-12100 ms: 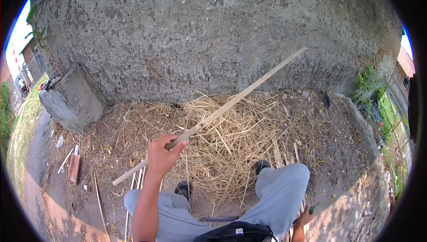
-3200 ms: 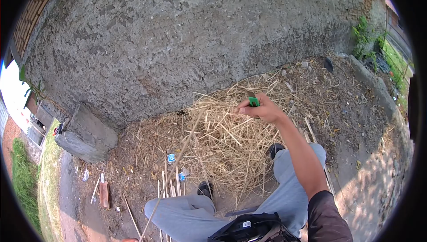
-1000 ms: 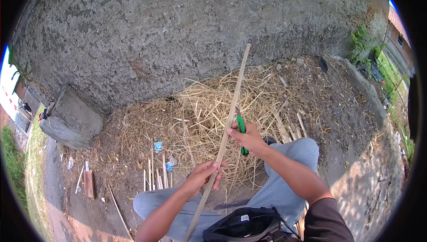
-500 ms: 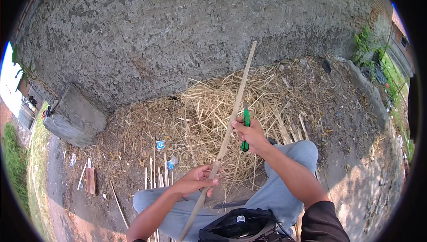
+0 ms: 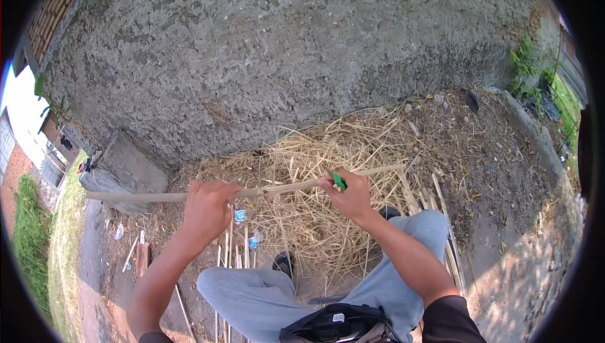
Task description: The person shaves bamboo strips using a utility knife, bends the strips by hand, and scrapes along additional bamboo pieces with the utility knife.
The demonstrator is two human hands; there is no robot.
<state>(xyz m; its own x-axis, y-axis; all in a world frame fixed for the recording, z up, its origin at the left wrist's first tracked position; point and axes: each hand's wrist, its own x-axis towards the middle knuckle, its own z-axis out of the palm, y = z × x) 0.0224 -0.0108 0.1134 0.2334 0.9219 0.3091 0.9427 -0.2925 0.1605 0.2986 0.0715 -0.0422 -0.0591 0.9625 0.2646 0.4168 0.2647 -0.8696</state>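
Observation:
A long bamboo strip (image 5: 293, 187) lies nearly level across my front, held in the air over the shavings, with a node near its middle. My left hand (image 5: 209, 207) is closed around it left of the node, knuckles up. My right hand (image 5: 351, 197) is closed at the strip's right part, thumb and fingers against it, and also holds a green utility knife (image 5: 339, 181). Most of the knife is hidden by the fingers, and its blade does not show clearly.
A heap of pale shavings (image 5: 321, 232) covers the ground before the rough wall (image 5: 277, 59). More strips (image 5: 449, 242) lie by my right knee. At left stands a concrete block (image 5: 135, 163). A black bag (image 5: 309, 328) sits at my lap, and a blue-white wrapper (image 5: 240, 215) lies ahead.
The bamboo strip has swung from a steep slant to almost level. My left hand has moved left and up and turned knuckles up. My right hand has tilted, still with the knife.

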